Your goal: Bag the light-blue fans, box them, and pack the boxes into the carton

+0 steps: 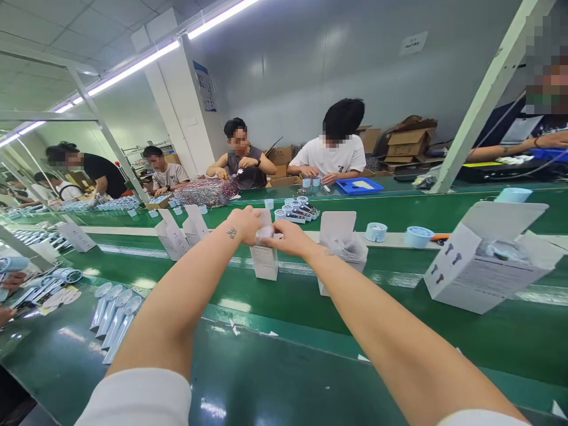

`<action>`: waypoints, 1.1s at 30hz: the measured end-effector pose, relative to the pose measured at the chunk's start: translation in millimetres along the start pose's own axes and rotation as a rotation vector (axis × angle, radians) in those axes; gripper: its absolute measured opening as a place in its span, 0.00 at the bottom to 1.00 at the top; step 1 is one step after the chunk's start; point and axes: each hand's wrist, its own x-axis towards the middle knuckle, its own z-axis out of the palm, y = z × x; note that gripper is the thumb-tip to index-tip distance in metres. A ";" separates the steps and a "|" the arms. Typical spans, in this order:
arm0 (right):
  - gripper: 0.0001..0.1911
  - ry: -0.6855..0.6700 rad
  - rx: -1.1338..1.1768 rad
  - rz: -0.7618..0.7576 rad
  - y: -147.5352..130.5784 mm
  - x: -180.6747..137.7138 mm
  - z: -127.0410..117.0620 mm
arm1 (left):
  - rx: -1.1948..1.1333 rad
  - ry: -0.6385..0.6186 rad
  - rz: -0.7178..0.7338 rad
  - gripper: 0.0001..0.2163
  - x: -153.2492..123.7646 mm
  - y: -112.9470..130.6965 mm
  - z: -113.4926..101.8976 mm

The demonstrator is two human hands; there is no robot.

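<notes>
Both arms reach forward over the green belt to a small white box [265,264] standing upright. My left hand [248,225] is closed at the left side of the box's top, its fingertips partly hidden. From the right, my right hand [291,238] grips the top, thumb and fingers around the rim. Between the hands, clear plastic wrap [265,232] shows at the opening; what it wraps is hidden. To the right stands an open white box [341,228] with plastic-wrapped contents. A larger-looking open box [473,275] with a bagged item is nearer on the right.
Light-blue round parts [376,232] sit on the ledge behind the belt. More white boxes [171,235] stand leftward. Several bagged silver-blue pieces [116,313] lie on the near table. Co-workers [331,154] sit opposite; another person's hand [12,284] is at far left.
</notes>
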 end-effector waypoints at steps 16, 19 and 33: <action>0.12 -0.060 -0.050 0.036 -10.7 -11.1 -4.6 | -0.164 -0.074 0.048 0.22 -4.9 1.5 10.8; 0.12 -0.070 -0.070 0.080 -11.5 -8.9 -2.8 | -0.141 -0.100 0.006 0.23 -12.5 -3.6 7.1; 0.30 0.000 -0.027 0.189 -42.9 -22.4 -24.9 | -0.551 0.355 -0.822 0.19 -60.9 -63.4 114.2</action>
